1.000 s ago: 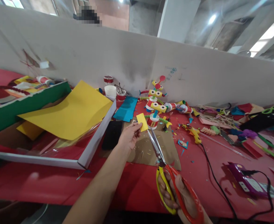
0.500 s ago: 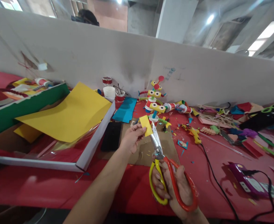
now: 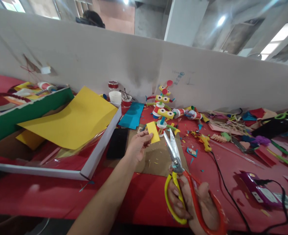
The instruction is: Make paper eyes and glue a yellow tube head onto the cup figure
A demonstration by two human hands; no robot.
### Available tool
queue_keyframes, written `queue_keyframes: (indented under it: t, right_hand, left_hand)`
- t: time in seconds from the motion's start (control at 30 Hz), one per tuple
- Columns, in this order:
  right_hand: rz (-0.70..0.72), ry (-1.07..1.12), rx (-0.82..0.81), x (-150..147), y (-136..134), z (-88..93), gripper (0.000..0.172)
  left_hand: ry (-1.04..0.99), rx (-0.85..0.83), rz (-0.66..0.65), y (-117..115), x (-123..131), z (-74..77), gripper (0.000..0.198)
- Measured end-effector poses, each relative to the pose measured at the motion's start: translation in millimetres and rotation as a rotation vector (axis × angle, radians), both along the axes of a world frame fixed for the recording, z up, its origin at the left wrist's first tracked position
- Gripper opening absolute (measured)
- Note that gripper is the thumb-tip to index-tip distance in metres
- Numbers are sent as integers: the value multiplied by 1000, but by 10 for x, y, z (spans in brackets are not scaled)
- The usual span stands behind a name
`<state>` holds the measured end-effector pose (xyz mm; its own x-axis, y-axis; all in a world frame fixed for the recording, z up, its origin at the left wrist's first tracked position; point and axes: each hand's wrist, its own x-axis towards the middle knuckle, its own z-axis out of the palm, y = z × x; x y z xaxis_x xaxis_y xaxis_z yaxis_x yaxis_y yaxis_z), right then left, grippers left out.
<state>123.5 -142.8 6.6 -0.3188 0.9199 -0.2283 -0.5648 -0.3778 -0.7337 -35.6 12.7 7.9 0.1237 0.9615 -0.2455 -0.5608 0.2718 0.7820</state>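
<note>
Pinched between the thumb and fingers of my left hand (image 3: 139, 146) is a small yellow paper piece (image 3: 153, 132), held over a brown cardboard sheet (image 3: 156, 163). My right hand (image 3: 193, 200) grips scissors (image 3: 175, 160) with one yellow and one red handle loop. Their blades are slightly parted and stand to the right of the paper, apart from it. Just behind the paper stands a paper-cup figure (image 3: 162, 125) with a yellow eyed head and green spring-like arms. Similar figures (image 3: 160, 104) stand farther back.
On the left sits a white-edged box (image 3: 92, 160) with a large yellow sheet (image 3: 72, 117) on it. A black phone (image 3: 117, 143) and blue paper (image 3: 132, 115) lie near the cardboard. To the right are a yellow glue gun (image 3: 204, 142), its black cord, and a purple device (image 3: 260, 189).
My right hand has drawn the scissors down and to the right, away from the yellow paper. My left hand has stayed nearly still, holding the piece.
</note>
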Motion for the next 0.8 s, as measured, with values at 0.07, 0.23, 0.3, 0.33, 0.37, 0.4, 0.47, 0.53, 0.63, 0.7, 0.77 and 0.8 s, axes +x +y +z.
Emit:
queue_keyframes:
  t: [0.07, 0.23, 0.3, 0.33, 0.37, 0.4, 0.47, 0.53, 0.63, 0.7, 0.77, 0.8]
  right_hand:
    - [6, -4, -5, -22, -56, -51, 65]
    - [12, -2, -19, -89, -133, -133, 64]
    - [20, 2, -24, -98, -128, -143, 64]
    - [24, 4, -25, -97, -121, -145, 64]
    - [28, 6, -26, -93, -115, -144, 65]
    - [33, 9, -25, -86, -109, -143, 65]
    - [41, 13, -23, -67, -105, -137, 64]
    - [47, 16, -21, -50, -109, -132, 63]
    - [50, 22, -21, -45, -115, -135, 64]
    - [52, 27, -21, -53, -117, -138, 67]
    - [55, 30, -19, -62, -120, -139, 69]
    - [56, 31, -18, -65, -123, -138, 70]
  left_hand:
    - [-37, -30, 19, 32, -19, -8, 28]
    - [-95, -84, 45, 69, -46, -2, 23]
    - [-104, -94, 37, 63, -42, 1, 23]
    - [-105, -93, 29, 60, -40, 1, 24]
    - [-104, -93, 22, 58, -38, 0, 25]
    - [-99, -90, 18, 58, -37, -1, 25]
    - [-82, -81, 23, 63, -41, -5, 25]
    - [-73, -64, 40, 71, -48, -7, 24]
    - [-71, -44, 37, 73, -55, -4, 23]
    - [-63, -49, 29, 66, -54, 1, 23]
    - [-55, -54, 27, 58, -51, 5, 23]
    - [-55, -56, 26, 55, -49, 7, 23]
